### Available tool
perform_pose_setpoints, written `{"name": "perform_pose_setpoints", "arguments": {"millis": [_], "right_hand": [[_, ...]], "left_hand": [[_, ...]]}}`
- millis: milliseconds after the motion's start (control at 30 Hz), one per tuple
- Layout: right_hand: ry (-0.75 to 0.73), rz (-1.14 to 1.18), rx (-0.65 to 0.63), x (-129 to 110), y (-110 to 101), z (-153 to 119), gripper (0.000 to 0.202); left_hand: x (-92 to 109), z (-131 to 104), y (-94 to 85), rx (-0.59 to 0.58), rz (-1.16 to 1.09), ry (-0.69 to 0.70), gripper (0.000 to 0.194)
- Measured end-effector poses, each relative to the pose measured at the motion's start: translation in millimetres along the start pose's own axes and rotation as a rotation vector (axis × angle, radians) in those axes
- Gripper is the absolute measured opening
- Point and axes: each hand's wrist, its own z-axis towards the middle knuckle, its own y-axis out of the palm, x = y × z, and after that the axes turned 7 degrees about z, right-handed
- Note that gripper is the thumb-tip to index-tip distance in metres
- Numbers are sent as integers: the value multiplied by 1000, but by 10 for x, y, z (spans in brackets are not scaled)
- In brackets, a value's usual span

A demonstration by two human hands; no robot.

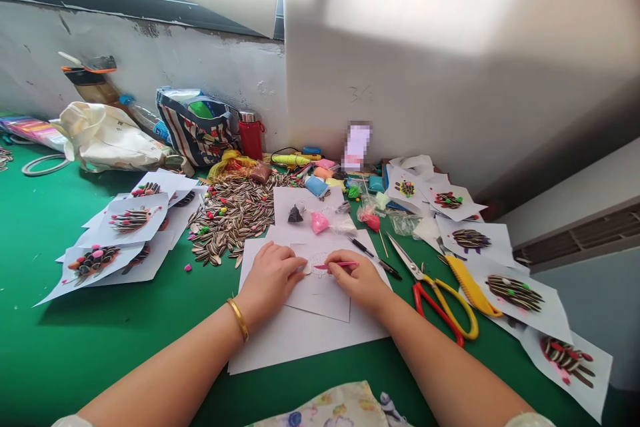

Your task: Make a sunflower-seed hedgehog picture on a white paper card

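My right hand (361, 283) grips a slim pink modelling tool (345, 265), its pointed end over a small drawn outline (319, 260). This outline is on a white paper card (320, 305) lying on larger white sheets (270, 355). My left hand (270, 280) rests on the card's left side, thumb and fingertips drawn together beside the drawing. A small whitish bit shows at those fingertips; I cannot make out what it is. Above the card lie a pink clay lump (319, 222) and a black clay lump (295, 214).
Striped sunflower seeds (225, 217) are heaped behind my left hand. Right of my right hand lie a black pen (365, 250), scissors (435, 287) and a yellow cutter (473, 283). Seed-decorated cards (125, 219) lie at both sides. A red bottle (251, 135) stands by the wall.
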Motion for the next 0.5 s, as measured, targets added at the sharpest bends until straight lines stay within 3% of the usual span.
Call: {"name": "perform_pose_setpoints", "arguments": {"millis": [500], "right_hand": [[2, -39, -14, -43, 28, -4, 14]], "left_hand": [[36, -17, -13, -14, 54, 44, 19]]}}
